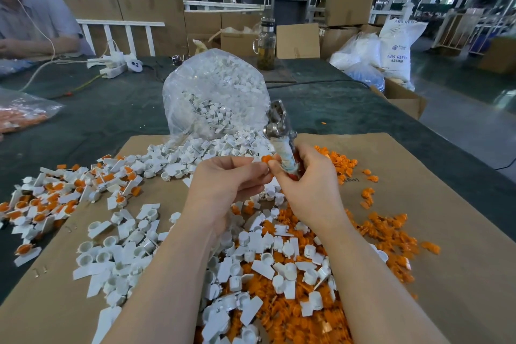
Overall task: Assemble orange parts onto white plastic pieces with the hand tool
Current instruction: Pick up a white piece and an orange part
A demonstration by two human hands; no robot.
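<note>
My right hand (310, 184) grips the hand tool (276, 126), a metal plier-like head on a cloth-wrapped handle that points up and away. My left hand (223, 184) pinches a small orange part (266, 159) at its fingertips, right against the tool's handle and my right thumb. Both hands hover above a sheet of cardboard (446, 232). Loose white plastic pieces (122, 248) lie below and left of my hands. Loose orange parts (391, 232) are heaped to the right. White pieces with orange parts fitted (50, 204) lie at the far left.
A clear bag of white pieces (215, 92) stands open behind my hands. A bag of orange parts (19, 117) lies at the left edge. Another person (33, 17) sits at the far left. A glass jar (265, 47), power strip (114, 68) and boxes stand farther back.
</note>
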